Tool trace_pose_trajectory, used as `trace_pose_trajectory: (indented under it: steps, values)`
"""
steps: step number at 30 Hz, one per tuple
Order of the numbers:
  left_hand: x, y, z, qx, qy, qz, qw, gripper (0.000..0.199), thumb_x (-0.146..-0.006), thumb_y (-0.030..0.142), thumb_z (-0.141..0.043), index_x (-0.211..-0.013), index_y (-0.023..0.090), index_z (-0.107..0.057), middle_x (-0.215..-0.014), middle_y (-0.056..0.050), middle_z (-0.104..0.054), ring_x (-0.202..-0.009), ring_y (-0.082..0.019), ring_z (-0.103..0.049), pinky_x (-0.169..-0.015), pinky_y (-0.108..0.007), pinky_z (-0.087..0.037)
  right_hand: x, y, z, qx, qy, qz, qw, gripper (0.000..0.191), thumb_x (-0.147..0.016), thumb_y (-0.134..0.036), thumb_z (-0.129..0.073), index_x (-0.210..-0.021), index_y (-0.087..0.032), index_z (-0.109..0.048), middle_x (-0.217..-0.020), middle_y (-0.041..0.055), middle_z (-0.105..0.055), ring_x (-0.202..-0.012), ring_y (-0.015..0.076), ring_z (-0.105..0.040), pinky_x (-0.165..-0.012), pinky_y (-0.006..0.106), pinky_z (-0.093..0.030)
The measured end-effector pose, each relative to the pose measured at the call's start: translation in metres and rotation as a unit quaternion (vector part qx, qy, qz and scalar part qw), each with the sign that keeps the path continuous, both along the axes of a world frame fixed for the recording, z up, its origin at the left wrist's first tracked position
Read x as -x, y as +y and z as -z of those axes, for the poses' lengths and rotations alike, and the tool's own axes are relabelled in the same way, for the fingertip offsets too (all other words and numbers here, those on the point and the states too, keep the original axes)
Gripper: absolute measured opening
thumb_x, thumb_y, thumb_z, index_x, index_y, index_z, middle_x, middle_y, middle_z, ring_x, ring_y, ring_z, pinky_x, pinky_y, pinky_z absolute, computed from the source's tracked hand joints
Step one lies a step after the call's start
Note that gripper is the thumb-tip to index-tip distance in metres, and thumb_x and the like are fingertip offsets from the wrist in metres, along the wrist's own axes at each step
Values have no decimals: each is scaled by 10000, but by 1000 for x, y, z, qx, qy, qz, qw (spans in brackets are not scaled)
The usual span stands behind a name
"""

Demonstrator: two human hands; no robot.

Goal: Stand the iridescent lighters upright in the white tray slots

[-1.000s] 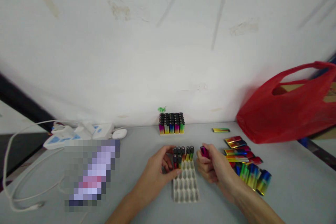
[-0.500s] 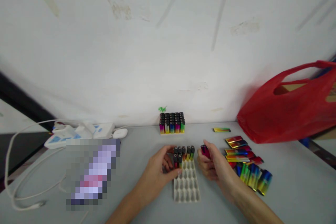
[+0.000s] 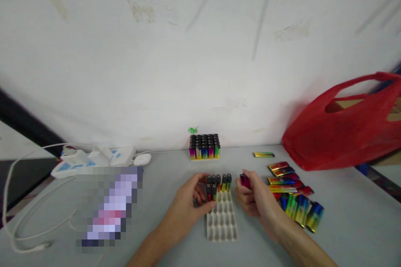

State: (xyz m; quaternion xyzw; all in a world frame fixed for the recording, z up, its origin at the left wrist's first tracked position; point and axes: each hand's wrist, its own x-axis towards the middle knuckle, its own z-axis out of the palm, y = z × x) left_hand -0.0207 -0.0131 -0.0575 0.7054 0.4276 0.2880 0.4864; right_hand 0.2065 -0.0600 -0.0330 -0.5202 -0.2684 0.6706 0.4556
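A pale tray (image 3: 223, 221) with rows of slots lies on the grey table. Several black-topped lighters (image 3: 218, 180) stand upright in its far rows; its nearer slots hold nothing. My left hand (image 3: 196, 198) curls around the tray's left side, its thumb by the front lighters and its fingers partly behind them. To the right of the tray, my right hand (image 3: 253, 192) is closed on a magenta lighter (image 3: 245, 181). Behind, a filled block of lighters (image 3: 204, 152) stands near the wall.
Loose colourful lighters (image 3: 302, 210) lie at the right, with a single one (image 3: 263, 154) farther back. A red bag (image 3: 341, 133) stands at the back right. On the left are a power strip (image 3: 119, 156), a white case (image 3: 142, 159), cables and a blurred-out object (image 3: 114, 204).
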Motion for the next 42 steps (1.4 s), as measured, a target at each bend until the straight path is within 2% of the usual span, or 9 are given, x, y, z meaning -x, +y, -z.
trace_pose_trajectory:
  steps: [9,14,19,22,25,29,33,39,42]
  values:
    - [0,-1,-1,2,10,-3,1000,589,-848,314,-854,-1391,204,-654,-902,-6,-710,-788,-219,-666,-753,-326,-524,6,-2,1,2,-44,46,998,438,-915,-587,-471,-656,-269,-316,-568,-102,-169,-506,93,-43,-450,245,-36]
    - [-1,-1,-3,2,8,1,1000,597,-844,325,-855,-1394,210,-654,-916,-16,-724,-780,-221,-671,-743,-325,-527,0,4,1,17,-17,5,1000,578,-891,-755,-540,-649,-259,-367,-567,-106,-193,-486,75,-66,-454,245,-57]
    - [-1,-1,-6,2,10,-1,1000,599,-829,310,-856,-1386,207,-662,-896,-9,-711,-779,-221,-662,-740,-324,-522,3,3,1,-85,-79,85,990,727,-794,-955,-629,-728,-240,-522,-566,-88,-290,-481,90,-210,-463,262,-127]
    - [-1,-1,-5,3,12,0,1000,599,-830,307,-858,-1386,203,-661,-896,-9,-714,-773,-220,-661,-727,-323,-517,6,-2,-5,-166,-132,139,967,652,-899,-877,-633,-923,-225,-632,-659,-57,-410,-523,114,-323,-471,268,-217]
    - [0,0,-1,0,14,-2,1000,597,-839,311,-859,-1391,208,-655,-899,-4,-714,-781,-223,-668,-733,-326,-517,7,-6,-8,-218,-173,138,950,552,-1030,-771,-550,-1091,-234,-662,-703,-33,-505,-544,148,-433,-488,290,-333]
    - [1,1,1,-1,17,-1,1000,592,-847,310,-859,-1393,219,-648,-897,2,-709,-786,-223,-667,-740,-326,-514,6,-9,-9,-282,-243,145,917,390,-1097,-618,-561,-1187,-259,-684,-790,10,-629,-704,203,-593,-670,324,-477]
    - [0,-1,-1,4,16,1,1000,564,-847,314,-853,-1367,217,-658,-896,-3,-709,-794,-227,-659,-741,-328,-508,5,-12,-11,-341,-313,134,876,221,-1081,-481,-654,-1135,-284,-738,-1061,61,-710,-975,247,-634,-877,354,-478]
    - [-2,-2,-5,9,7,-4,1000,564,-843,319,-851,-1359,202,-655,-929,-15,-710,-806,-222,-650,-746,-328,-503,4,-15,-21,-384,-348,60,853,121,-1024,-383,-774,-1121,-314,-794,-1089,57,-750,-1086,288,-631,-984,402,-470]
    - [-2,-2,-4,5,6,-1,1000,565,-845,330,-859,-1355,197,-655,-904,-7,-697,-797,-219,-646,-733,-323,-499,4,-16,-24,-427,-377,25,821,137,-1000,-348,-814,-1132,-316,-797,-1067,68,-767,-1088,309,-629,-969,439,-485]
